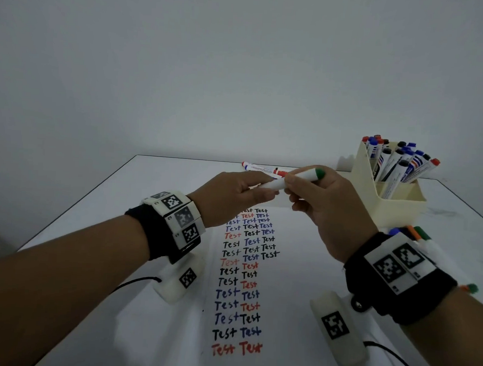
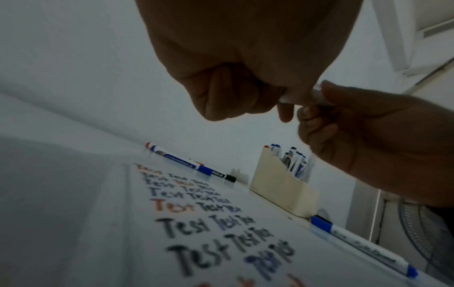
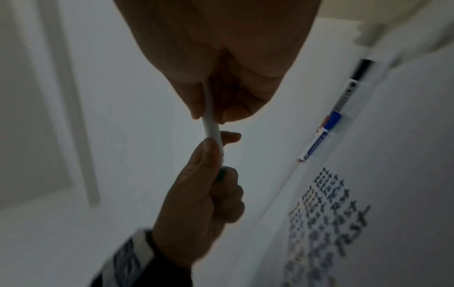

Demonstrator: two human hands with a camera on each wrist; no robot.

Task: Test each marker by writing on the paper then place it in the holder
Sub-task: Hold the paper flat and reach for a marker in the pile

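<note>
The paper (image 1: 239, 308) carries many "Test" rows; the holder (image 1: 396, 202) is nearly full. Above it, left hand (image 1: 228, 199) and right hand (image 1: 323, 204) both grip a green marker (image 1: 293, 178), untested; several lie on the worktop (image 1: 107, 203).

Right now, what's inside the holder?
The holder is packed with upright markers, with black, blue and red ends showing above its rim. Its walls hide their lower halves and the bottom, so I can't give an exact count.
</note>
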